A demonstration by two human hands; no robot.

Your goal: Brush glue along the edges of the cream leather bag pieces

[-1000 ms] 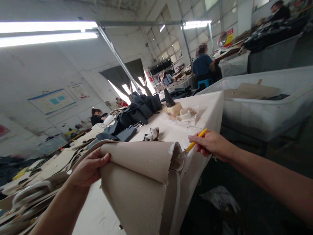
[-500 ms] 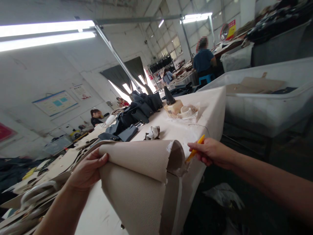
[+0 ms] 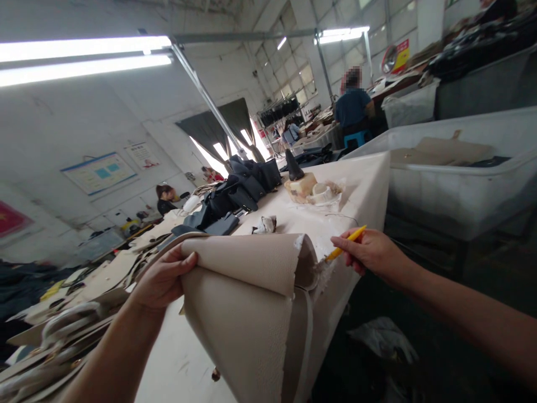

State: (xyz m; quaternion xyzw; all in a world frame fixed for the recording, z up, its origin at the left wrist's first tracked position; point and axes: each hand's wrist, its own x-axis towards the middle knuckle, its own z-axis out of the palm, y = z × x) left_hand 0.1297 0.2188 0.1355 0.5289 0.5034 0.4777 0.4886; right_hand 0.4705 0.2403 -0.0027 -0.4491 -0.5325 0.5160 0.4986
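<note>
Evidently the beige leather-look panel (image 3: pixel 239 324) was bendy rather than stiff: its upper part curled over into a loose roll, open at the right end, while the rest sloped down flat towards me over the near part of the worktop (image 3: pixel 163 364). I judged it light enough for one hand, with enough body to keep that curve without collapsing. The pebbled face looked grippy, not slippery, and hardly fragile, though a hard pinch might have creased it.

My left hand (image 3: pixel 161 282) had its fingers closed on the left end of the roll, thumb on top, and that seemed the right place to hold: dry-looking, and well apart from the white smear (image 3: pixel 299 241) at the other end. I would have kept my fingers off that smear and off the pale strip (image 3: pixel 307 330) along the right edge, as both might have been tacky.

My right hand (image 3: pixel 369 252) had its fingers pinched around a slim yellow-handled tool (image 3: pixel 354 235), tip slanting down beside the roll's mouth; whether it touched the panel I couldn't tell. Farther back on the worktop sat a white cup-like container (image 3: pixel 322 193).
</note>
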